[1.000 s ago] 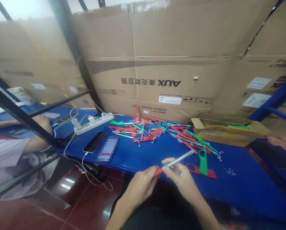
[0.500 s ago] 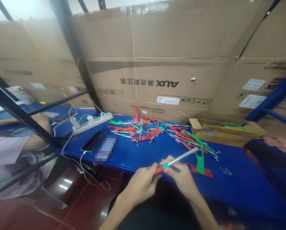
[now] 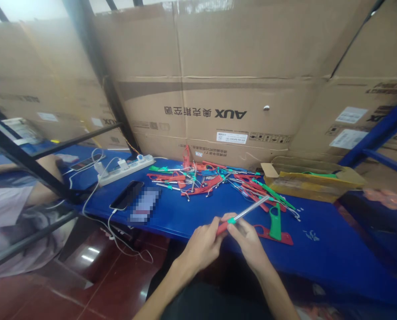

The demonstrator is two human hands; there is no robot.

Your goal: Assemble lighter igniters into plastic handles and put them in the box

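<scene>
Both my hands are closed around a red lighter (image 3: pixel 222 227) with a long metal tube and a green collar, its tube slanting up to the right. My left hand (image 3: pixel 203 242) wraps the red handle, most of which its fingers hide. My right hand (image 3: pixel 247 238) grips close to the green collar, thumb on the near side. Just beyond my right hand, a green lighter handle (image 3: pixel 275 224) lies across a red handle piece (image 3: pixel 287 238) on the blue table. Farther back is a pile of red and green lighters (image 3: pixel 205 182), with tubes and thin wires.
An open cardboard box (image 3: pixel 305 189) with green parts stands at the back right. On the left lie a black phone (image 3: pixel 127 194), a blurred-out screen (image 3: pixel 145 204), a power strip (image 3: pixel 127 171) and white cables. Another person's arm (image 3: pixel 48 175) rests beyond the black rack post.
The view has shifted slightly. My hands and the lighter have moved a little up in the picture, and both hands still hold it.
</scene>
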